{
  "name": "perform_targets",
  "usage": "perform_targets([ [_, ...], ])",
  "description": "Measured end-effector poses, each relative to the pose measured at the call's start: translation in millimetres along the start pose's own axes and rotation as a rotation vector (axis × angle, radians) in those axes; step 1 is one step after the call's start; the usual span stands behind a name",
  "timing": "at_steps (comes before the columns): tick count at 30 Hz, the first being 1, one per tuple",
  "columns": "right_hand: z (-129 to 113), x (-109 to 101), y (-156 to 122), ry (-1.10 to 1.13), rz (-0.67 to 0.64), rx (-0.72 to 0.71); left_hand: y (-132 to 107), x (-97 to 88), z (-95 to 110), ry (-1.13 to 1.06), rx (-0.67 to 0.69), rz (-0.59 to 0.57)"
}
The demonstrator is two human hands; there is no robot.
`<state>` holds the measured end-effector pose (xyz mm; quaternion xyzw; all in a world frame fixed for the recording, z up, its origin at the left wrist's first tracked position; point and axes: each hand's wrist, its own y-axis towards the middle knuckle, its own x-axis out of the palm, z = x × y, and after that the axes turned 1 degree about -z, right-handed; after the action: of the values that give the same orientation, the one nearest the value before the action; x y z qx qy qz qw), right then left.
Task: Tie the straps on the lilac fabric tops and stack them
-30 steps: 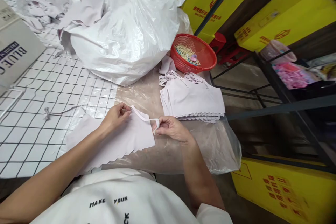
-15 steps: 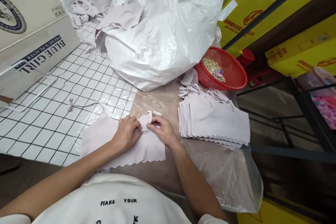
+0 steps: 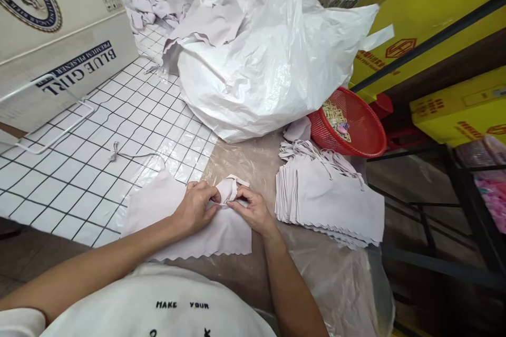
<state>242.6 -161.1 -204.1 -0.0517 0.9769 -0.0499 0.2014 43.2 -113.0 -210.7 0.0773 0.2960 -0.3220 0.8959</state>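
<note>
A pale lilac fabric piece [image 3: 152,208] with a scalloped lower edge lies flat in front of me. My left hand [image 3: 197,204] pinches its upper edge, where the cloth is gathered up. Close beside it, my right hand [image 3: 253,211] has thumb and fingers closed on a narrow strap [image 3: 234,189] at the same gathered spot. A thin tie [image 3: 138,156] with a knotted end runs out from the piece's upper left corner over the grid-patterned cover. To the right sits a neat stack of matching fabric pieces [image 3: 332,195], their straps bunched on top.
Behind the work stands a big white plastic bag [image 3: 253,79] with more fabric. A red basket [image 3: 367,126] holds small pale loops. At left is a cardboard box [image 3: 79,26] near a white wire handle [image 3: 55,137]. Yellow boxes [image 3: 446,21] and a dark metal frame stand right.
The whole view has shifted, so things appear farther right and slightly lower. Both hands stay at the gathered edge; the strap there is folded differently between the fingers.
</note>
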Motion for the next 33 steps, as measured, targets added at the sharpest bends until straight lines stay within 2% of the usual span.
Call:
perform_targets([
  [12,-6.0,6.0,0.5,-0.076,0.009,-0.153,2.3,1.0,0.2,-0.042,-0.005,-0.011],
  [19,-3.8,1.7,-0.5,-0.043,0.003,-0.112,2.2,-0.6,1.5,-0.046,-0.015,-0.017],
  [33,-6.4,0.5,-2.3,-0.109,-0.011,-0.159,2.7,0.4,0.2,-0.035,-0.011,-0.012],
])
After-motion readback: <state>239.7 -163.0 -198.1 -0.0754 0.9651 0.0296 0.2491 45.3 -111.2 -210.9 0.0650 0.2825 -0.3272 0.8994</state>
